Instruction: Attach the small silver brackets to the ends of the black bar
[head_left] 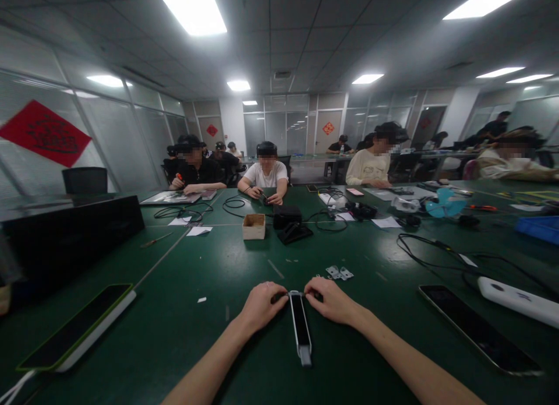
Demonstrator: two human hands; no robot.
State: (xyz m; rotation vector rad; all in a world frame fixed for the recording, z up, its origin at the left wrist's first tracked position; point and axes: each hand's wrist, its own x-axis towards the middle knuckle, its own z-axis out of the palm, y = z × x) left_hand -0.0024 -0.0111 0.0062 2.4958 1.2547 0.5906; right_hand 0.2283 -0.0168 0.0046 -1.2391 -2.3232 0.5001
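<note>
A narrow device with a white rim and a black face lies lengthwise on the green table in front of me. A pale grey piece sticks out of its near end. My left hand is closed at the left corner of the far end, thumb and fingertips pinched there. Mirroring it at the right corner is my right hand, fingers curled in and closed. The exact grip under the fingertips is partly hidden. Just beyond my right hand lie several small metal plates.
A green-edged phone lies left; a dark phone and white power bank lie right. Ahead stand a small cardboard box and black stand. Cables trail rightward. Several people sit across the table.
</note>
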